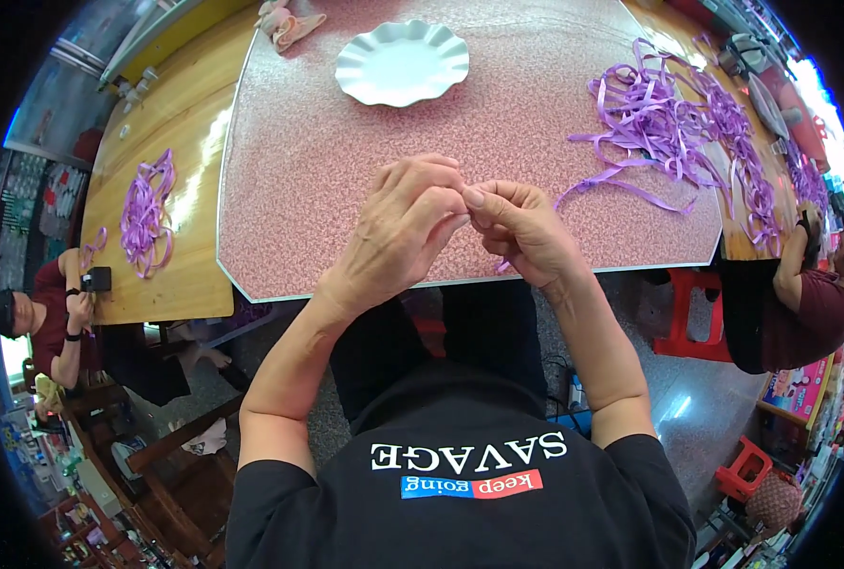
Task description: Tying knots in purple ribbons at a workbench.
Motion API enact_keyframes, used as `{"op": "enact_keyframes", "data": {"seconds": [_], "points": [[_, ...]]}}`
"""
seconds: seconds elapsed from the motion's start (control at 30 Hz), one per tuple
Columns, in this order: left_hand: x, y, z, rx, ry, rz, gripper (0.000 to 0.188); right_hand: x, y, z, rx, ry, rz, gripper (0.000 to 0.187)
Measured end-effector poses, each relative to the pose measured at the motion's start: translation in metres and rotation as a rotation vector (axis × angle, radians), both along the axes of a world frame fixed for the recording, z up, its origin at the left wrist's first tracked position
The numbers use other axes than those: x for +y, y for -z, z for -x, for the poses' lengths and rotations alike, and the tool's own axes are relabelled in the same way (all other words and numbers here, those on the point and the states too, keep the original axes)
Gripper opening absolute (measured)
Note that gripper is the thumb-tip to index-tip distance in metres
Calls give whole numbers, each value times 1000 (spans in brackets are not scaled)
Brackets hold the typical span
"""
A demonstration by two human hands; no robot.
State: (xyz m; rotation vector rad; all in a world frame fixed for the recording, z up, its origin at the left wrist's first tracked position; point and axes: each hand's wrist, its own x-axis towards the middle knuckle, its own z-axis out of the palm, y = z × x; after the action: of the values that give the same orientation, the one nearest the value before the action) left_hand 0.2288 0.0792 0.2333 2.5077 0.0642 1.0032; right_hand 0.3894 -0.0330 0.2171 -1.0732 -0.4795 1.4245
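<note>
Both hands meet above the near part of the pink speckled table mat. My left hand (405,216) is closed in a pinch, its thumb and fingertips against those of the other hand; what sits in that pinch is too small to make out. My right hand (528,230) is closed around a purple ribbon (621,180), which emerges behind the knuckles and runs right toward a tangled heap. A short purple end (504,266) shows under the right fingers. Most of the ribbon between the fingers is hidden.
A white scalloped plate (403,64) stands at the far middle, beside a crumpled cloth (289,27). The purple ribbon heap (654,114) spreads over the right side. Another bundle (145,213) lies on the left wooden table. Co-workers sit left and right; a red stool (695,318) stands lower right.
</note>
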Motion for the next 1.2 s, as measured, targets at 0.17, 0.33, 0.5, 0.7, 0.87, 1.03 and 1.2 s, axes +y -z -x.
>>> {"op": "enact_keyframes", "data": {"seconds": [0.17, 0.33, 0.5, 0.7, 0.87, 1.03, 1.2], "points": [[-14, 17, -1, -98, -100, 348, 11, 0, 4, 21, 41, 125, -150, 13], [-23, 15, -3, -170, 77, 1279, 8, 3, 10, 33, -247, 313, -303, 8], [-9, 6, 1, -91, 214, 1578, 16, 9, 3, 16, -1270, 375, -736, 13], [-11, 10, 1, -101, 113, 1412, 19, 7, -1, 1, -1494, 322, -748, 21], [-22, 10, -2, -121, 34, 1302, 16, 5, -2, -1, -1502, 323, -758, 22], [-22, 28, -8, -185, -102, 969, 9, 4, -1, -6, -1538, 269, -754, 24], [-17, 28, -12, -150, -274, 429, 10, 4, 2, -8, -1586, 226, -708, 20]]}}
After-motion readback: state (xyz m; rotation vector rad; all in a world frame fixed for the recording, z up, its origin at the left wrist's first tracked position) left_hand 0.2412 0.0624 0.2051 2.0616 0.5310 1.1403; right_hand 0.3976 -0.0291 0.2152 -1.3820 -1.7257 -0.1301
